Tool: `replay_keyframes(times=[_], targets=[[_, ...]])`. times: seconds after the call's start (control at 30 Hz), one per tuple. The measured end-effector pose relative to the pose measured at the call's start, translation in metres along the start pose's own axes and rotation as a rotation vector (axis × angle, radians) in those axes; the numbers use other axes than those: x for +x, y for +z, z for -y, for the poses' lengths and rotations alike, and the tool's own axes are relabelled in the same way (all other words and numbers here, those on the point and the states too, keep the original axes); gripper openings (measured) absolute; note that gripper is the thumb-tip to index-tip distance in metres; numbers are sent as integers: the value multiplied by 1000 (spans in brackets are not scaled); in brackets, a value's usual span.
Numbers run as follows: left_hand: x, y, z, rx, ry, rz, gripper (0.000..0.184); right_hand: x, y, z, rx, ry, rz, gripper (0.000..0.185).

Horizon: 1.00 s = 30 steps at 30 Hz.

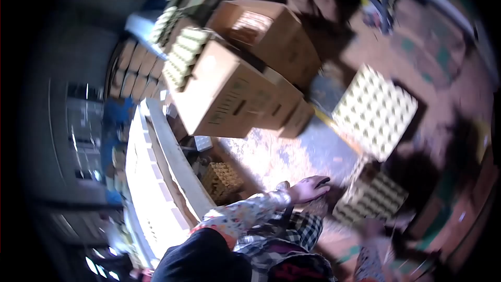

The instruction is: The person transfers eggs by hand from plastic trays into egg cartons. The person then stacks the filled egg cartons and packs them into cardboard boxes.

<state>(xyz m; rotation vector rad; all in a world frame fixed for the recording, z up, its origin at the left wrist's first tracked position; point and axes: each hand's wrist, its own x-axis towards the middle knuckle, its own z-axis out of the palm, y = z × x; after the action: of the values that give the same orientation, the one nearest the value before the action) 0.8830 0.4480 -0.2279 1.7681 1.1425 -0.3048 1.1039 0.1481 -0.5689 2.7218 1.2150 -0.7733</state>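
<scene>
My left hand (pixel 311 189), coming out of a floral sleeve, reaches over the floor beside a checked garment. Its fingers are stretched out and nothing shows in them. My right hand (pixel 371 227) is smeared by motion at the near edge of a moulded egg tray (pixel 377 198). Whether its fingers grip the tray cannot be made out. Just beyond lies a larger, pale stack of egg trays (pixel 374 110), its top cups facing up.
Open cardboard boxes (pixel 229 91) stand ahead, with more egg trays (pixel 187 55) against them. A long white ledge (pixel 172 164) runs along the left. A small tan stack of egg trays (pixel 222 180) sits beside it. Flattened cardboard (pixel 433 55) covers floor at the right.
</scene>
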Motion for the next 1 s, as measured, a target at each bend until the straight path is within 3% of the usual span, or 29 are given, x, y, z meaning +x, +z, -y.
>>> replay_keyframes(times=[0.03, 0.1, 0.17, 0.23, 0.33, 0.43, 0.5, 0.53, 0.57, 0.6, 0.63, 0.67, 0.7, 0.73, 0.77, 0.8, 0.83, 0.9, 0.93, 0.97, 1.0], targets=[[-25, -21, 2, 61, 90, -111, 57, -3, -28, 12, -171, -5, 76, 75], [-89, -88, -25, -61, 235, -213, 52, -17, -132, 64, 241, 173, 228, 69], [-148, -157, -37, -93, 515, -499, 48, -14, -184, 102, 511, 12, 157, 63], [-163, -231, -3, 338, 599, -1001, 49, 23, -211, 149, 694, -178, 114, 57], [-159, -335, 63, 254, 480, -1407, 47, 50, -286, 236, 775, -394, 14, 50], [-107, -433, 156, 747, -23, -1557, 67, 13, -387, 361, 792, -366, -198, 44], [-77, -474, 202, 677, -222, -1271, 66, -6, -409, 429, 1166, -419, -113, 42], [-72, -475, 212, 520, -156, -1153, 64, -51, -434, 460, 1148, -608, -134, 40], [-64, -487, 209, 384, -83, -1056, 62, -67, -440, 494, 1151, -629, -93, 40], [-59, -472, 200, 544, -1, -1023, 50, -82, -448, 529, 1155, -649, -51, 39], [-54, -438, 187, 800, 308, -1417, 43, -65, -437, 556, 1186, -479, 56, 40], [-83, -415, 136, 767, 463, -1383, 37, -63, -425, 579, 1547, -337, 188, 39], [-113, -402, 92, 594, 532, -1010, 40, -59, -416, 593, 1900, -192, 341, 39], [-98, -365, 98, 720, 740, -974, 45, -66, -428, 590, 1255, -701, -140, 42], [-122, -356, 72, 560, 973, -676, 45, -80, -436, 583, 472, -1026, -523, 45], [-120, -354, 72, 492, 1047, -558, 53, -61, -408, 573, 954, -848, -417, 43], [-119, -353, 72, 422, 1110, -431, 62, -74, -414, 563, 1433, -633, -117, 40], [-108, -370, 91, 68, 820, -351, 58, -93, -429, 534, 2444, -4, 351, 36], [-100, -385, 99, 223, 786, -592, 56, -105, -424, 515, 2411, -309, 182, 35], [-91, -393, 105, 385, 769, -833, 54, -117, -411, 489, 2416, -322, 47, 34], [-75, -402, 120, 477, 668, -860, 54, -130, -397, 462, 2413, -333, -89, 33]])
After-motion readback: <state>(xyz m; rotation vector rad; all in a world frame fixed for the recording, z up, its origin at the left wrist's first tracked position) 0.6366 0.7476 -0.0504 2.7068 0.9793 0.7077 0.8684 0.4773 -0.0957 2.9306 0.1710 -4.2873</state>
